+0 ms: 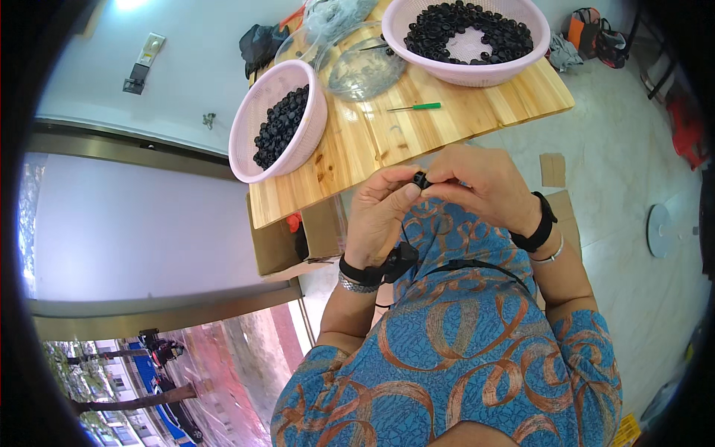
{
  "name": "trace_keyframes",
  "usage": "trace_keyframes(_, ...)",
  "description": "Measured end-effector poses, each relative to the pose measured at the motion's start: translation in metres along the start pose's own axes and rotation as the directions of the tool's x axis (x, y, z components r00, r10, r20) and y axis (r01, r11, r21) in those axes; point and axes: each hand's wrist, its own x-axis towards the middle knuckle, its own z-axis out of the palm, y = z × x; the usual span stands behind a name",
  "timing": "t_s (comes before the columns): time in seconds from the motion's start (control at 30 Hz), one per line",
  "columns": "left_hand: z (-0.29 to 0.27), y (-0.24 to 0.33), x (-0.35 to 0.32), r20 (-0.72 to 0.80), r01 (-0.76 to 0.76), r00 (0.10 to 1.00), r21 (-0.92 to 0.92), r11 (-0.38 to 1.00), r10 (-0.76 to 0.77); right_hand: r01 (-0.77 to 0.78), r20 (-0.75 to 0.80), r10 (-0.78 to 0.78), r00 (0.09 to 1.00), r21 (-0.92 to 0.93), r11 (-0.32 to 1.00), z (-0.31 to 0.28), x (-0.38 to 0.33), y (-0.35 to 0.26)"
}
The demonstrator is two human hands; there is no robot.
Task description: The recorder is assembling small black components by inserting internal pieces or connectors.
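Note:
Pinched between the fingertips of both hands, just off the table's near edge, is a small round black plastic part (421, 180). My left hand (381, 212) grips it from the left with thumb and forefinger. From the other side, my right hand (484, 182) closes its thumb and fingers on the same part. The fingers cover much of it, so its exact kind cannot be made out. Beyond the hands, a screwdriver (426, 106) with a green handle lies on the wooden table (357, 160).
A pink basket (316, 123) of small black parts stands at the table's left, and a larger pink basket (477, 73) of similar parts at the far right. Between them lies a clear plastic lid or tray (365, 74). An open cardboard box (324, 231) sits below the table's left end.

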Motion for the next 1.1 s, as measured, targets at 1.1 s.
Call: trace_keyframes(1.1, -0.002, 0.002, 0.001, -0.064, 0.015, 0.998, 0.241, 0.970, 0.001, 0.061, 0.242, -0.054, 0.969, -0.025, 0.998, 0.002, 0.016, 0.020)
